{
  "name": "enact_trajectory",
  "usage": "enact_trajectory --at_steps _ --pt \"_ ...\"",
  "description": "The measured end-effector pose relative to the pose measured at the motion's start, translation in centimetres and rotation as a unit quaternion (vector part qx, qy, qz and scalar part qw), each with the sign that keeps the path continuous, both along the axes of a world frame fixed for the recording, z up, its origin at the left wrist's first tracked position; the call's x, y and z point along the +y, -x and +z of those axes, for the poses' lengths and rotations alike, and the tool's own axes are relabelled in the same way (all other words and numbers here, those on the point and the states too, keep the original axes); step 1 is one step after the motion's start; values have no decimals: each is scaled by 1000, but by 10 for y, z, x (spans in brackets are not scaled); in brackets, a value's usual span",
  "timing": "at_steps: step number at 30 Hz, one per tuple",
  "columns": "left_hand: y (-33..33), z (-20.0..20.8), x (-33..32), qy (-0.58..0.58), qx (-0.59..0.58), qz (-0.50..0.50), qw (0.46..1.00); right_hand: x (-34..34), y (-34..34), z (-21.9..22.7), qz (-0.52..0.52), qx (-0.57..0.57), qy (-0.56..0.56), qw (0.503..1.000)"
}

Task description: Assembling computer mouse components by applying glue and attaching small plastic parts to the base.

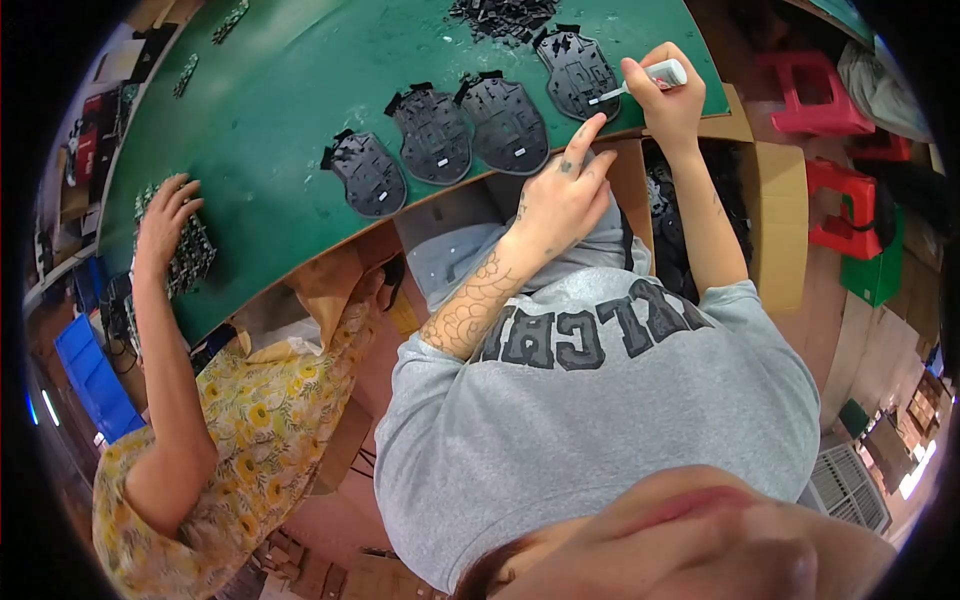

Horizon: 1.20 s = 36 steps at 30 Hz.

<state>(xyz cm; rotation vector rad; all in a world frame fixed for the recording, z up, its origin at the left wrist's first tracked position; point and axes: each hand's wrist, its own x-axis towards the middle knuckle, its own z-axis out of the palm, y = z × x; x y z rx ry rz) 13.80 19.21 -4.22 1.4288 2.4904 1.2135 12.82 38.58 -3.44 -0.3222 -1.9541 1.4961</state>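
Note:
My right hand (672, 100) is closed round a small white squeeze bottle (664, 74). Its thin nozzle points down and left, with the tip at a flat black moulded plastic plate (577, 72) near the table edge. My tattooed left hand (567, 195) holds nothing, fingers apart, its index fingertip at that plate's lower edge. To the left, three similar plates lie in a row: a near one (510, 125), a middle one (434, 135) and a far-left one (368, 175). Each of these three has a small white mark near its lower end and a dark flap at its top.
Small black pieces (503, 16) are heaped on the green table (290, 110) beyond the plates. At left, a co-worker's hand (170, 225) rests on a pile of small parts (190, 260). An open cardboard box (778, 225) with black parts stands right; red stools (845, 205) stand beyond.

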Motion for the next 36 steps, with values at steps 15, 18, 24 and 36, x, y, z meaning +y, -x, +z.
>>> enact_trajectory --at_steps 15,18,24,36 --pt "-5 -15 -60 -177 -655 45 734 -59 -24 1 53 121 99 986" --pt "0 -15 -58 -209 -627 67 747 -75 -20 -2 88 147 90 981" --pt "0 -13 -59 -217 -626 59 747 -80 -16 -12 91 120 -14 989" --pt "1 -11 -59 -210 -636 61 740 -83 -10 -5 63 157 30 985"
